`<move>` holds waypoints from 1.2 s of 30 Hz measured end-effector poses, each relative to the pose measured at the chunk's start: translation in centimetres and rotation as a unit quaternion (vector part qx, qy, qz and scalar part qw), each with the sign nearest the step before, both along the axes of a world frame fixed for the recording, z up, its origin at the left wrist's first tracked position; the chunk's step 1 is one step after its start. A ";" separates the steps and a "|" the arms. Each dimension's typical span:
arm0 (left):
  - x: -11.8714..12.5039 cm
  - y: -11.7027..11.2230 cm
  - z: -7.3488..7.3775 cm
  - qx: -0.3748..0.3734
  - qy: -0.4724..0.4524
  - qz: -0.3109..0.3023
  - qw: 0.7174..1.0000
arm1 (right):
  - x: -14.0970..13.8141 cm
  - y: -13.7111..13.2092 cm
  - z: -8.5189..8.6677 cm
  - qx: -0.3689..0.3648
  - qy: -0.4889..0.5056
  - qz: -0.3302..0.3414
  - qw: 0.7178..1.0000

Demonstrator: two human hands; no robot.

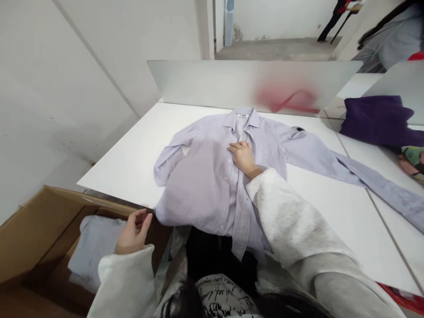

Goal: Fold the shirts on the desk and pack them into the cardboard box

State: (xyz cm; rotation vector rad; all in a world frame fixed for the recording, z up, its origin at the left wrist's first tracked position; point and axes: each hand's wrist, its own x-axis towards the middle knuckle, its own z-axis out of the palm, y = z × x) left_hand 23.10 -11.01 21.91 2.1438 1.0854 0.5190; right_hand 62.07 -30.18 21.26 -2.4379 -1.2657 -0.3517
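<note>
Two bare hands are at a lilac pinstriped shirt (212, 185) lying face up on a white table (126, 163), its collar pointing away from the person. One sleeve bends back against the body, and the other stretches far to the right. The right hand (243, 157) rests open and palm down on the shirt's chest, gripping nothing. The left hand (134, 232) hangs half open and empty, just beside the shirt's lower corner, above a cardboard box (43, 225) holding a folded pale blue garment (94, 247). A dark purple garment (377, 121) lies farther right.
</note>
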 end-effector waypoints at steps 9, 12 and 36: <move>2.0 0.5 -2.2 0.269 0.140 -0.045 0.952 | -0.3 0.6 -1.1 -0.040 0.005 0.046 0.998; 2.4 -0.2 -2.0 0.272 0.134 -0.070 0.950 | 0.0 0.6 -1.3 -0.089 0.033 0.068 0.993; 1.1 -2.0 0.8 -0.190 0.024 -0.067 0.979 | 19.0 12.2 1.8 0.099 0.215 -0.204 0.950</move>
